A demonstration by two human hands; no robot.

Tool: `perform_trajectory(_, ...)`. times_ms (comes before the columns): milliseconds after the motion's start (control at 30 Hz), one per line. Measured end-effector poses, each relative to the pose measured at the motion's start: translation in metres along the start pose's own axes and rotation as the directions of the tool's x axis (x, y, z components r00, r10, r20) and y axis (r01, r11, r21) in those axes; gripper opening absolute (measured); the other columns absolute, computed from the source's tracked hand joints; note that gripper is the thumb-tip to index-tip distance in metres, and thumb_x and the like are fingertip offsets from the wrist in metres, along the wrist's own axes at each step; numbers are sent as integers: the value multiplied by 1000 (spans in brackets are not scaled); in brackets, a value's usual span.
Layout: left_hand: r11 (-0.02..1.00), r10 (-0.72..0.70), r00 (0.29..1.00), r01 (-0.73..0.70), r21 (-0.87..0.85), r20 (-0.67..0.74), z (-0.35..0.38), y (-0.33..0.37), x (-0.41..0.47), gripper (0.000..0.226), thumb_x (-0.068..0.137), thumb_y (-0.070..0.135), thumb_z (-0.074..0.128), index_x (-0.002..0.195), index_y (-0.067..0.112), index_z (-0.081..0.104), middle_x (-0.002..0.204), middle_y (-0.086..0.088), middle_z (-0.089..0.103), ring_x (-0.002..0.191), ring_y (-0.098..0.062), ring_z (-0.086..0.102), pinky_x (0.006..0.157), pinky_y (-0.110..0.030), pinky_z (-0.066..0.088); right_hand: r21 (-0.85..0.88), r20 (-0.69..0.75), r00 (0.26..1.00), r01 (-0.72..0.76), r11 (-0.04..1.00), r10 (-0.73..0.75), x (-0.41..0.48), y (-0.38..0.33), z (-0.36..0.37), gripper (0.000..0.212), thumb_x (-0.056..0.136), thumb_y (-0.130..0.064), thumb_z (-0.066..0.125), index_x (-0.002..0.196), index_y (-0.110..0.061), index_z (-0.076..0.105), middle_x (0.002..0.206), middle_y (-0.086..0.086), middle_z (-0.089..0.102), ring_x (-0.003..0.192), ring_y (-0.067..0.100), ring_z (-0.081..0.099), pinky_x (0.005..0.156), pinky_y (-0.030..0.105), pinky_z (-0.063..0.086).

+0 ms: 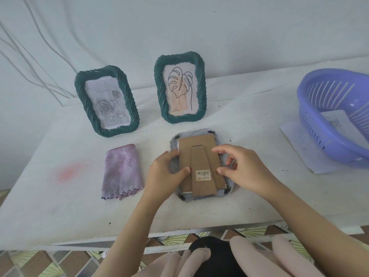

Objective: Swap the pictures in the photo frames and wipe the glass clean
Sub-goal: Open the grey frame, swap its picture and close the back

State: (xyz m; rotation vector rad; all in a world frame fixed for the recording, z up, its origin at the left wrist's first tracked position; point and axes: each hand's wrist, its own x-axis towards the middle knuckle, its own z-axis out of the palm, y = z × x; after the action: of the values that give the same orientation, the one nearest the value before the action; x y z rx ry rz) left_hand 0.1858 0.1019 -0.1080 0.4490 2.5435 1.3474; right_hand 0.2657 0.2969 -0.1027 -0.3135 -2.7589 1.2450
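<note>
A pale grey rope-textured photo frame (191, 134) lies face down on the white table (60, 206), near its front edge, with its brown cardboard backing board (199, 142) and folded-flat cardboard stand (201, 160) facing up. The left hand (165, 170) grips the frame's left side, its fingers curled at the rim and its thumb (184, 170) pressed on the board. The right hand (245, 166) pinches the board's right edge, thumb beside the white barcode sticker (203, 175) and forefinger reaching over the board's upper part. The step appears to be freeing the backing so the picture can come out. Small black clips (211, 132) show at the corners; each probably needs to be turned clear of the board first. The board should then lift evenly from one edge, while the left hand keeps the frame flat so the glass underneath neither slides nor tips out. Whether the glass is loose cannot be told from here. The folded mauve microfibre cloth (121, 170) lies just left of the frame, within reach for wiping. Two dark green twisted-rim frames stand upright behind, one showing grey roses (81, 90) and one a leaf drawing (159, 82). A lilac slotted plastic basket (319, 120) sits at the far right.
</note>
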Motion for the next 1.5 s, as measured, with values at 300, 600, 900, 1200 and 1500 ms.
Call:
perform_trajectory(300, 972, 113, 991, -94, 214, -75, 1, -1, 3, 38, 75, 21, 74, 111, 11, 63, 117, -7, 63, 128, -26, 43, 107, -39, 33, -20, 39, 999, 18, 1000, -17, 3, 2, -1, 52, 77, -16, 73, 124, -30, 54, 92, -16, 56, 62, -4, 49, 65, 10, 37)
perform_trajectory(600, 947, 184, 982, -168, 272, -33, 0, -3, 5, 54, 69, 35, 60, 117, 11, 61, 113, -9, 65, 116, -30, 52, 101, -35, 37, -70, 97, 995, 35, 997, -28, 6, 5, -2, 56, 79, -20, 70, 129, -34, 48, 98, 0, 61, 64, -1, 49, 63, 7, 34)
perform_trajectory(900, 944, 207, 971, -166, 286, -121, -1, -7, 15, 51, 75, 51, 52, 108, 16, 68, 126, -6, 58, 123, -24, 45, 104, -36, 32, -98, -99, 988, 110, 989, -120, 25, 6, 3, 37, 85, -34, 61, 120, -23, 57, 109, -10, 52, 76, -8, 43, 72, 9, 32)
perform_trajectory(1200, 925, 133, 989, -101, 366, -65, -2, -13, 38, 81, 64, 65, 60, 129, 18, 52, 144, -12, 39, 137, -29, 26, 112, -38, 20, -372, -115, 991, 17, 928, -64, 53, 11, 6, 72, 72, -57, 65, 134, -26, 45, 144, 9, 35, 125, 32, 34, 103, 38, 28)
perform_trajectory(1500, 928, 102, 993, -117, 354, 62, -4, -11, 47, 71, 76, 49, 67, 139, 36, 36, 157, -7, 10, 144, -20, -2, 115, -35, 6, -376, -77, 996, 10, 927, -42, 56, 12, 6, 68, 74, -60, 62, 134, -36, 44, 150, 3, 28, 128, 30, 28, 104, 38, 24)
